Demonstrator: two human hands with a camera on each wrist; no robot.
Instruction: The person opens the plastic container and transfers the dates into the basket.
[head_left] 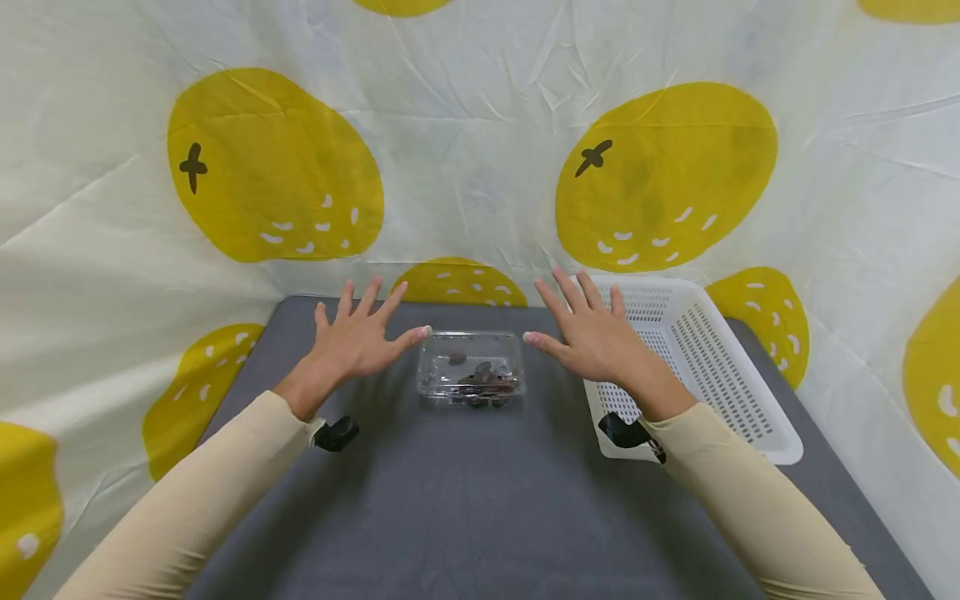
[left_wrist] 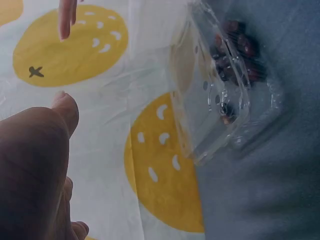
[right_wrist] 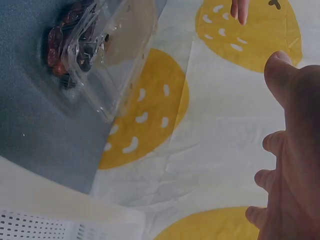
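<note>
A clear plastic clamshell box (head_left: 470, 367) sits on the table between the two hands. Inside lie several dark reddish-brown fruits (left_wrist: 245, 47), which look like grapes or dates, gathered mostly toward one side. My left hand (head_left: 356, 340) is raised to the left of the box, fingers spread and holding nothing. To the box's right my right hand (head_left: 596, 337) is held up the same way, its fingers spread, overlapping the white basket's near left side in the head view. Both thumbs point inward toward the box, apart from it.
A white perforated plastic basket (head_left: 750, 408) stands on the right of the grey table (head_left: 480, 517). A white cloth with yellow fruit prints (head_left: 465, 183) hangs behind the table and along both sides. Black wrist cameras (head_left: 336, 434) sit at both cuffs.
</note>
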